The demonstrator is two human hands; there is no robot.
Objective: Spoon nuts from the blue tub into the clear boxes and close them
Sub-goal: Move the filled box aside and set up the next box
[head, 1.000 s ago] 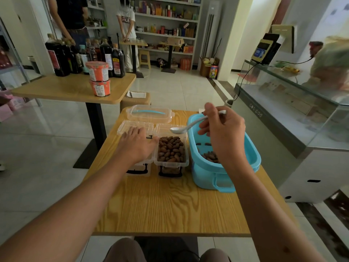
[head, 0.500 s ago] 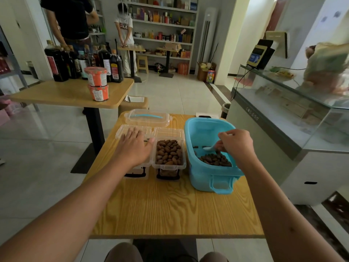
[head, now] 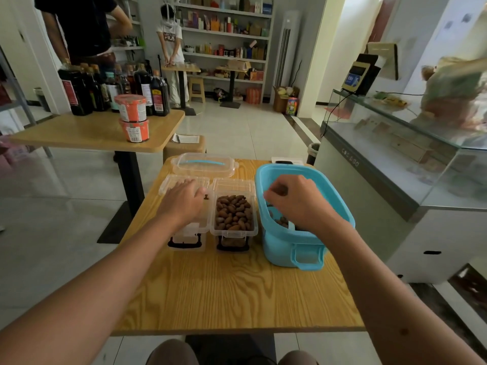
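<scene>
Scooping appears to be the step in hand, judged from where the hands are sitting. On the wooden table [head: 232, 291], the blue tub [head: 290, 243] is standing at the right, its long axis running away from the person and its handle end facing the near edge; few nuts [head: 282, 221] are showing low inside it. Just left of the tub, and seemingly touching it, the filled clear box [head: 234, 216] is lying with the same near-to-far axis, hinged lid [head: 233, 184] thrown back toward the far side, black latch at the near end. The second clear box [head: 188, 231] is sitting flush against it on the left, aligned likewise; its contents are hidden. A spare closed box [head: 204, 164] is lying crosswise behind both.

The left hand [head: 181, 202] is resting flat, fingers straight, on the second box, steadying it. The right hand [head: 296, 200] is dipping into the tub with fingers curled (the spoon is not visible from this angle, so whether it is gripping one cannot be confirmed).

The next move is calling for a level lift of nuts across to the left box, then lids folding forward and latching.
</scene>
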